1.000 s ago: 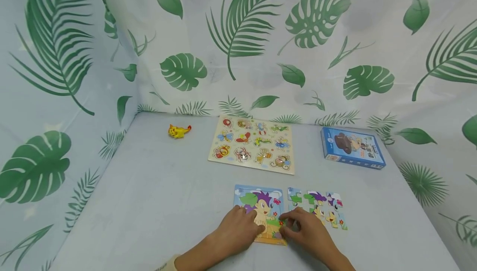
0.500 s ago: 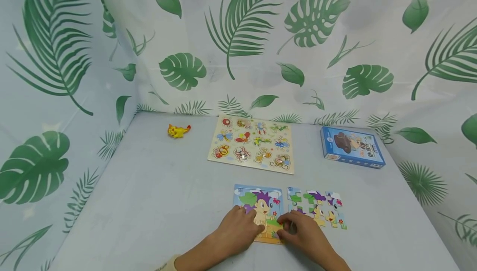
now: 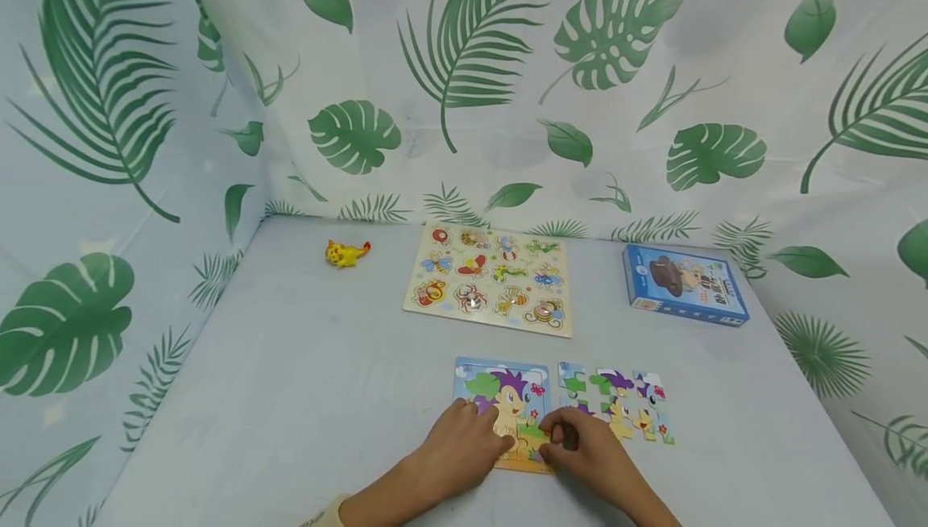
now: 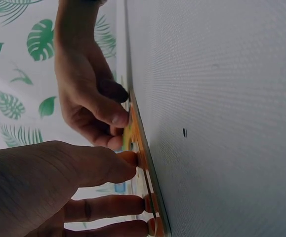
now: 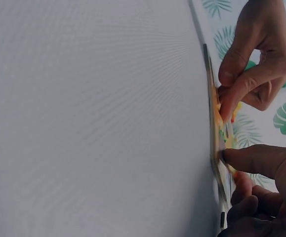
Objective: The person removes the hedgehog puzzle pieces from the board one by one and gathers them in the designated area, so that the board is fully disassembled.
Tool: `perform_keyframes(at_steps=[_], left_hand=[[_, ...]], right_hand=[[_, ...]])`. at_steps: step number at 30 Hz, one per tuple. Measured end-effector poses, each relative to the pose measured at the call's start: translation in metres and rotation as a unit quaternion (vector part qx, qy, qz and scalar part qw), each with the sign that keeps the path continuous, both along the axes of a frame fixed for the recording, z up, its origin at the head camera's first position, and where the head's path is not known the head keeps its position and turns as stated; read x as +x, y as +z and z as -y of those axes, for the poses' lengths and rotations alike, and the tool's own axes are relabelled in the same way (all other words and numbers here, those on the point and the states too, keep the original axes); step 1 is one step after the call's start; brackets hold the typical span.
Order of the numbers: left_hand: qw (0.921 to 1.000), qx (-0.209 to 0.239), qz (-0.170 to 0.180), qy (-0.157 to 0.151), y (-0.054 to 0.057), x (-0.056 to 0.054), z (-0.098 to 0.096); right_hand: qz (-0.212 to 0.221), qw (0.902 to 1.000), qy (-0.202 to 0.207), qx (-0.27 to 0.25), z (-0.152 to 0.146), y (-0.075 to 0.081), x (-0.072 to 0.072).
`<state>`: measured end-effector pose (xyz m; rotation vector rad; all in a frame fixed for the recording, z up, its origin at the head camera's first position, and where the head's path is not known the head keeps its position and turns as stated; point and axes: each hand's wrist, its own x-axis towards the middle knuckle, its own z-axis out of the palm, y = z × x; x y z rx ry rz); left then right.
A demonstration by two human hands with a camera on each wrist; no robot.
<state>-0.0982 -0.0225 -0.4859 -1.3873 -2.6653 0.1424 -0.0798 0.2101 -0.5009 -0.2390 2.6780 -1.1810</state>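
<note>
A hedgehog jigsaw puzzle (image 3: 518,367) in a blue-and-orange frame lies flat on the table, its picture largely put together. My left hand (image 3: 464,448) rests on its lower left part, thumb and fingertips pressing the pieces; the left wrist view shows that thumb (image 4: 118,168) near the board's edge. At the lower right of the board, my right hand (image 3: 600,456) pinches a small puzzle piece (image 3: 545,435) between thumb and index finger. The piece is mostly hidden by the fingers. Right of the board lie several loose puzzle pieces (image 3: 648,388), partly covered by the right hand.
Behind the jigsaw lies a wooden insect peg puzzle (image 3: 487,279). A blue box (image 3: 685,285) sits at the back right, and a yellow toy figure (image 3: 347,253) at the back left. Leaf-print cloth (image 3: 500,164) closes off the table's back and sides.
My right hand has shifted slightly left over the board's lower right with the piece between its fingers. The left hand has stayed in place.
</note>
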Motion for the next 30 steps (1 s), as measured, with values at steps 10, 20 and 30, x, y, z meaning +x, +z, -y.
perform_keyframes(at_steps=[10, 20, 30], left_hand=[[1.0, -0.004, 0.006, 0.005, 0.001, 0.001, 0.0], [0.9999, 0.004, -0.012, -0.002, -0.001, 0.001, 0.0], [0.9998, 0.009, -0.019, -0.006, 0.0, 0.0, 0.0]], right_hand=[[0.009, 0.9994, -0.029, -0.017, 0.0, 0.002, 0.003], [0.009, 0.9974, -0.038, -0.06, -0.005, -0.001, 0.01], [0.081, 0.9864, -0.086, -0.114, -0.062, 0.015, 0.012]])
